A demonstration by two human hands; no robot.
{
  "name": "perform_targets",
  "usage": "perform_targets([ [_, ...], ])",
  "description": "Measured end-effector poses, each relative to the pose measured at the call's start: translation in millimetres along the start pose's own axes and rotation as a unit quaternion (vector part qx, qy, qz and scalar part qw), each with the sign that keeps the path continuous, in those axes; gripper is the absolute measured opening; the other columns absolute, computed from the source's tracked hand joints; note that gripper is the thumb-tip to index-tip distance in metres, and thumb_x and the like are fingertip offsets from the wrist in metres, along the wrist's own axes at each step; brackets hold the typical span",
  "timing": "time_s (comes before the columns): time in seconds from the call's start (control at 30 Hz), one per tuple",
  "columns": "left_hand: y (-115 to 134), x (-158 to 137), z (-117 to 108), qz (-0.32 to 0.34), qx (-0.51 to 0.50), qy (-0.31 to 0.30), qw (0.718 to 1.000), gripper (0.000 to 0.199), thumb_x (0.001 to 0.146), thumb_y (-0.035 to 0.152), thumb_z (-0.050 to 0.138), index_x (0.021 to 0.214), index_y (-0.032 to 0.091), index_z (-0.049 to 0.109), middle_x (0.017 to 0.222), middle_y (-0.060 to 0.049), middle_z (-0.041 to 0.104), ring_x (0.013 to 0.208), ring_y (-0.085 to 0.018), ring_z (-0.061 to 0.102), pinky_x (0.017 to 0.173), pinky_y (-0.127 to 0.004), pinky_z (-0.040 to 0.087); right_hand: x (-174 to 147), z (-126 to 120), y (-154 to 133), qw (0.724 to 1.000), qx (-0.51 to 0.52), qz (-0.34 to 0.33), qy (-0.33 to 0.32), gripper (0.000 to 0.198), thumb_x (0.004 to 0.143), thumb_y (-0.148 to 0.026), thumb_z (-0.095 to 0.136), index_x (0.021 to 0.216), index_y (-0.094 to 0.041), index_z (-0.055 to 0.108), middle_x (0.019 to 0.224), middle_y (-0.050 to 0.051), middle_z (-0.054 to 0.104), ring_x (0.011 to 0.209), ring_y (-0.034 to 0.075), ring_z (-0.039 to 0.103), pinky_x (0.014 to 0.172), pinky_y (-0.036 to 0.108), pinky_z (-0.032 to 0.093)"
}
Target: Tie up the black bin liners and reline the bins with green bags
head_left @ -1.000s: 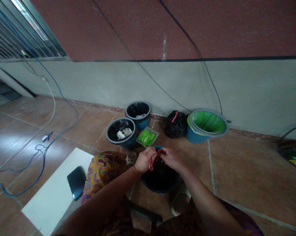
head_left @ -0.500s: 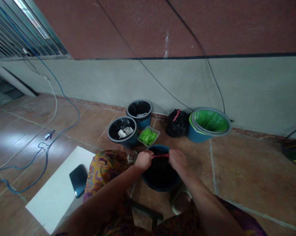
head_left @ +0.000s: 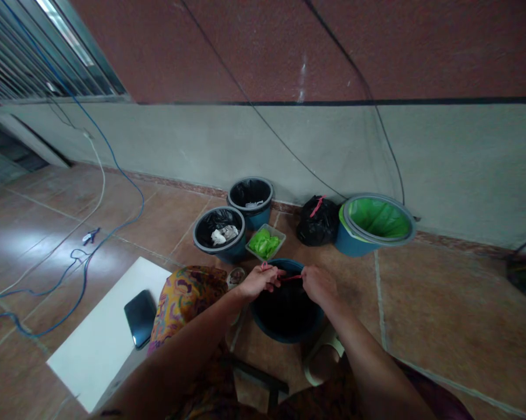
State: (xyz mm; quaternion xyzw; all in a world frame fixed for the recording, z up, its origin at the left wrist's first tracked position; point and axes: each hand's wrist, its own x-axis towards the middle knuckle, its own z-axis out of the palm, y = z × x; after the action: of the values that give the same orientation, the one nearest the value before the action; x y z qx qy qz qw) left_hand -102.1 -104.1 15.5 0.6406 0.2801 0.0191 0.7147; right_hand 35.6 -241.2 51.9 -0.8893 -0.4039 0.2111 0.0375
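Over the dark mouth of a blue bucket point(head_left: 289, 337), both my hands work a pink-red drawstring point(head_left: 291, 278). My left hand point(head_left: 258, 282) has its fingers bent around one end, and a small loop of the string shows above it. The other end is pinched in my right hand point(head_left: 319, 284), above the bucket's right rim. Inside the bucket it is too dark to tell the details. Just beyond the rim, a clear square tub point(head_left: 281, 238) holds bright green folded plastic bags point(head_left: 263, 243). A full black garbage bag point(head_left: 318, 224), tied with a similar pink-red string, rests near the wall.
Two black-lined bins point(head_left: 229, 254) point(head_left: 259, 220) hold crumpled waste. A green-lined bin point(head_left: 357, 242) stands right of the tied bag. At left, a phone point(head_left: 140, 318) lies on a white board point(head_left: 101, 332), with blue and white cables point(head_left: 84, 280) beyond.
My left hand's fingers have loosened and turned, and a loop of the drawstring now shows above them. My right hand keeps its grip. The view has shifted slightly.
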Motion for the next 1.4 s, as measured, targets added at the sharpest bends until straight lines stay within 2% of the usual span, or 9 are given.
perform_targets([
  [0.2, -6, 17, 15, -0.054, -0.143, 0.007, 0.988, 0.041, 0.067, 0.049, 0.078, 0.082, 0.013, 0.063, 0.072, 0.001, 0.063, 0.059, -0.007, 0.056, 0.065, -0.023, 0.045, 2, -3, 3, 0.998, 0.051, -0.032, -0.003, 0.028, 0.091, -0.019, 0.044, 0.093, -0.019, 0.072, 0.096, 0.013, 0.074, 0.093, 0.024, 0.068, 0.078, 0.032, 0.044],
  [0.37, -18, 29, 17, 0.028, 0.008, -0.053, 0.998, 0.031, 0.059, 0.018, 0.076, 0.09, 0.013, 0.072, 0.076, 0.0, 0.068, 0.07, -0.012, 0.059, 0.07, -0.024, 0.045, 6, 2, 3, 0.988, 0.137, -0.068, -0.013, 0.023, 0.088, -0.019, 0.05, 0.089, -0.019, 0.073, 0.096, 0.01, 0.074, 0.094, 0.02, 0.066, 0.08, 0.029, 0.043],
  [0.53, -29, 37, 21, 0.086, 0.144, -0.04, 0.985, 0.013, 0.073, 0.025, 0.067, 0.079, 0.015, 0.073, 0.073, -0.001, 0.069, 0.072, -0.016, 0.06, 0.073, -0.027, 0.048, 13, 7, -5, 0.954, 0.283, -0.095, -0.031, 0.028, 0.09, -0.031, 0.049, 0.081, -0.018, 0.072, 0.073, 0.005, 0.071, 0.069, 0.016, 0.064, 0.067, 0.025, 0.045],
  [0.63, -31, 36, 19, 0.115, 0.167, -0.045, 0.978, 0.023, 0.084, 0.032, 0.058, 0.086, 0.016, 0.074, 0.074, -0.002, 0.069, 0.072, -0.015, 0.059, 0.071, -0.025, 0.048, 21, 7, 0, 0.937, 0.346, -0.046, 0.016, 0.037, 0.096, -0.032, 0.037, 0.099, -0.016, 0.07, 0.091, 0.007, 0.074, 0.071, 0.014, 0.065, 0.07, 0.026, 0.048],
  [0.73, -30, 33, 17, 0.112, 0.181, -0.049, 0.976, 0.031, 0.09, 0.036, 0.051, 0.092, 0.015, 0.073, 0.072, -0.001, 0.066, 0.066, -0.013, 0.056, 0.065, -0.023, 0.046, 26, 14, 6, 0.946, 0.321, 0.003, 0.049, 0.039, 0.09, -0.014, 0.038, 0.119, -0.016, 0.064, 0.115, 0.01, 0.071, 0.095, 0.016, 0.067, 0.085, 0.027, 0.048],
  [0.83, -29, 31, 16, 0.1, 0.167, -0.047, 0.98, 0.033, 0.09, 0.04, 0.05, 0.087, 0.013, 0.07, 0.072, -0.001, 0.063, 0.063, -0.011, 0.054, 0.062, -0.023, 0.044, 24, 28, 4, 0.952, 0.301, -0.061, 0.004, 0.051, 0.077, -0.003, 0.045, 0.123, -0.016, 0.063, 0.119, 0.009, 0.07, 0.108, 0.017, 0.064, 0.093, 0.027, 0.045],
  [0.93, -27, 30, 18, 0.103, 0.134, -0.062, 0.984, 0.031, 0.09, 0.04, 0.05, 0.082, 0.014, 0.065, 0.071, 0.0, 0.061, 0.063, -0.011, 0.053, 0.061, -0.023, 0.044, 22, 38, -2, 0.956, 0.266, -0.119, -0.038, 0.047, 0.074, -0.004, 0.049, 0.117, -0.014, 0.066, 0.111, 0.009, 0.073, 0.101, 0.019, 0.065, 0.087, 0.026, 0.045],
  [1.13, -29, 28, 19, 0.08, 0.117, -0.03, 0.989, 0.013, 0.085, 0.029, 0.053, 0.08, 0.017, 0.054, 0.067, 0.003, 0.059, 0.056, -0.01, 0.052, 0.054, -0.021, 0.042, 24, 28, -1, 0.983, 0.161, -0.083, -0.01, 0.024, 0.087, -0.017, 0.05, 0.09, -0.019, 0.074, 0.095, 0.007, 0.075, 0.092, 0.019, 0.067, 0.079, 0.026, 0.043],
  [1.4, -29, 32, 26, 0.013, 0.049, -0.023, 0.998, 0.008, 0.076, 0.024, 0.058, 0.078, 0.017, 0.054, 0.066, 0.002, 0.064, 0.052, -0.009, 0.052, 0.051, -0.021, 0.038, 15, 7, -3, 0.998, 0.042, -0.044, 0.032, 0.024, 0.089, -0.011, 0.045, 0.092, -0.015, 0.068, 0.093, 0.014, 0.073, 0.092, 0.021, 0.067, 0.074, 0.028, 0.041],
])
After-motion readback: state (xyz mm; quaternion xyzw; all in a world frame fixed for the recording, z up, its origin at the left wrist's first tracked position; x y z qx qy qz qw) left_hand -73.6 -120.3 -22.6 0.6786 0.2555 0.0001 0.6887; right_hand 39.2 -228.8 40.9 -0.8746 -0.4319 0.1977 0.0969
